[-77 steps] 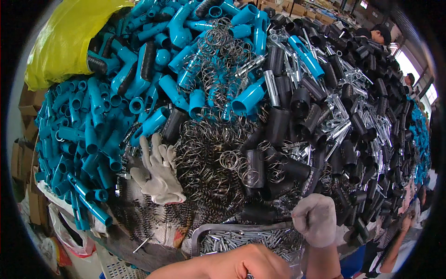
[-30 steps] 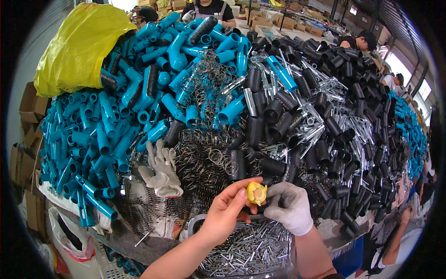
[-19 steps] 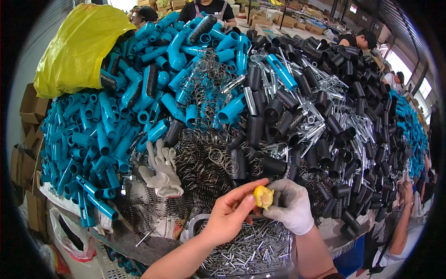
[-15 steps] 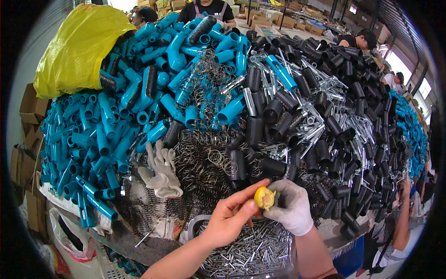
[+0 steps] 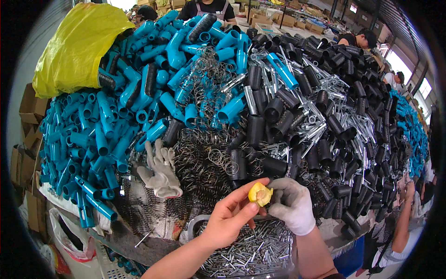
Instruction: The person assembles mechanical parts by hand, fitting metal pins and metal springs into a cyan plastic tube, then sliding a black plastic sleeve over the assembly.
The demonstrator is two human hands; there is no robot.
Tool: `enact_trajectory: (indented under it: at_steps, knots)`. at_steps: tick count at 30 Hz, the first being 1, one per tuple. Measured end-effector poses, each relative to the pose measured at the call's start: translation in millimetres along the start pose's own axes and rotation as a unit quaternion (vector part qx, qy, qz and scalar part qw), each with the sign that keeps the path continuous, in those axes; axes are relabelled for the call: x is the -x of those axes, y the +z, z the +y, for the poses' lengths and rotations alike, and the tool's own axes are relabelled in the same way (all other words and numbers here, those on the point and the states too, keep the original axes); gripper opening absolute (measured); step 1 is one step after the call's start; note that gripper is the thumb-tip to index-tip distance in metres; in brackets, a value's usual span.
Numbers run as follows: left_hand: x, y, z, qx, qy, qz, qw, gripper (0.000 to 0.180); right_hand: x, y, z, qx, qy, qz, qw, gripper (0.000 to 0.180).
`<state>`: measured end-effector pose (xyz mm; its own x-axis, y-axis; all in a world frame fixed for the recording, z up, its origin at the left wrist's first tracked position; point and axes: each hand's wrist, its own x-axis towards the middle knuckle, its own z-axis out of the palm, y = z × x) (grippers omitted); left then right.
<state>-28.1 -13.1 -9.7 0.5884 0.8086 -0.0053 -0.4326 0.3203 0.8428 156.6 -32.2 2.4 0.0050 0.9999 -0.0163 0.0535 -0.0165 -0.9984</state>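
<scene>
My bare left hand (image 5: pixel 232 211) is closed around a small yellow fruit (image 5: pixel 259 194), held between its thumb and fingers. The fruit's near side is torn, showing pale flesh inside the yellow skin. My right hand (image 5: pixel 293 204) wears a greyish-white glove. Its fingers are curled together just right of the fruit, beside a loose flap of skin; what the fingertips pinch, if anything, is hidden. Beneath both hands a tray (image 5: pixel 191 228) holds many small metal pins. An empty grey-white glove (image 5: pixel 160 171) lies on the table to the left.
Heaped beyond my hands are blue tool housings (image 5: pixel 111 125), wire springs (image 5: pixel 200 158), black sleeves (image 5: pixel 255 130) and metal rods (image 5: pixel 320 123). A yellow sack (image 5: pixel 76 51) stands at the far left. Co-workers sit across the table, and another person's arm (image 5: pixel 403 218) shows at right.
The gloved right hand has drawn slightly right, away from the fruit. The fruit has turned and tilted a little in my left hand, with its torn side more exposed.
</scene>
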Motion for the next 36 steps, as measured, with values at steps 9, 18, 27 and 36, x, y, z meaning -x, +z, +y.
enact_trajectory:
  at_steps: [9, 18, 27, 36]
  knots:
    - [-1, -3, -5, 0.061, 0.039, 0.038, 0.997, 0.044, 0, -1, 0, -0.052, 0.028, 0.013, 0.998, 0.040]
    - [1, -8, -9, 0.075, 0.051, 0.022, 0.996, 0.042, -1, 0, 0, -0.054, 0.030, 0.001, 0.998, 0.039]
    - [5, -8, -8, 0.091, 0.052, -0.025, 0.994, 0.042, 1, 0, -3, -0.057, 0.046, 0.004, 0.997, 0.038]
    - [9, 1, -3, 0.101, 0.027, -0.007, 0.995, 0.053, -2, 0, -5, -0.024, 0.047, -0.002, 0.999, 0.036]
